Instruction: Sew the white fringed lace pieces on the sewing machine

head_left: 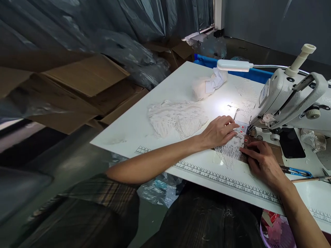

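A strip of white lace fabric (228, 151) lies at the needle area of a white sewing machine (281, 93), hanging slightly toward the table's front edge. My left hand (219, 131) comes in from the left, its thumb and fingers closed on the lace close to the presser foot. On the other side, my right hand (264, 161) rests on a brown plate (274, 151) beside the needle, fingers apart, index fingertip touching the lace's right edge. Small red marks show near the presser foot. The fabric under my left fingers is partly hidden.
More lace pieces (178, 117) lie left on the white table (134, 134), with a bundled pale cloth (207, 86) behind. A lamp (234, 65) shines above. A phone (292, 143) and blue thread snips (297, 171) sit right. Cardboard boxes (85, 79) stand beyond the left edge.
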`<state>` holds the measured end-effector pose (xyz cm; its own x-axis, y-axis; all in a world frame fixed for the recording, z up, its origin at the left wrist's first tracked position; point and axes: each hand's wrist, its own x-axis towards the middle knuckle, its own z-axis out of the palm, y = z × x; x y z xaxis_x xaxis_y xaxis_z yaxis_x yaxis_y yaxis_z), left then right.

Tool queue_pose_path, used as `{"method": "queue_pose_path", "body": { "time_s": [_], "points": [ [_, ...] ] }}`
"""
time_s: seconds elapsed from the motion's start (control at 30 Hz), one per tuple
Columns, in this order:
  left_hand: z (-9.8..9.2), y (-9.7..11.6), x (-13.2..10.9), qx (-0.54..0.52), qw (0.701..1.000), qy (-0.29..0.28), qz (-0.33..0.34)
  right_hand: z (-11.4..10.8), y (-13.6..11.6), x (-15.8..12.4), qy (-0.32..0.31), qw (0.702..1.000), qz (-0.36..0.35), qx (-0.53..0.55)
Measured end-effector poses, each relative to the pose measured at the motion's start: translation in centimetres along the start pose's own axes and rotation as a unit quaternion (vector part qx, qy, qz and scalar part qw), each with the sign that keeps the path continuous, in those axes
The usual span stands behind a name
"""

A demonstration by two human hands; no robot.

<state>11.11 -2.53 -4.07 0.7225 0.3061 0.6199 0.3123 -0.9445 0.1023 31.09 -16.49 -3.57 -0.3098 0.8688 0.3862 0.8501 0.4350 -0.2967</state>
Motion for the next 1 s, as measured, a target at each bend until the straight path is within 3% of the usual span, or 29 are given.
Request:
{"method": "queue_pose_path", "body": {
  "time_s": [0.13,0.23,0.33,0.63,1.0],
  "points": [
    [-0.7,0.1,1.1,-0.012,0.982,-0.057,0.178,0.2,0.1,0.0,0.004,1.0,0.002,0.004],
    [-0.7,0.2,1.8,0.01,0.964,-0.128,0.233,0.2,0.1,0.0,-0.002,1.0,0.011,0.006],
    [-0.7,0.4,1.8,0.042,0.957,-0.184,0.22,0.2,0.1,0.0,-0.01,1.0,0.017,0.003],
    [-0.8,1.2,2.0,0.119,0.961,-0.203,0.145,0.7,0.1,0.0,0.014,0.999,0.035,-0.005],
    [0.0,0.5,1.7,0.024,0.976,-0.202,0.079,0.8,0.2,0.2,0.03,0.998,0.041,-0.021]
  ]
}}
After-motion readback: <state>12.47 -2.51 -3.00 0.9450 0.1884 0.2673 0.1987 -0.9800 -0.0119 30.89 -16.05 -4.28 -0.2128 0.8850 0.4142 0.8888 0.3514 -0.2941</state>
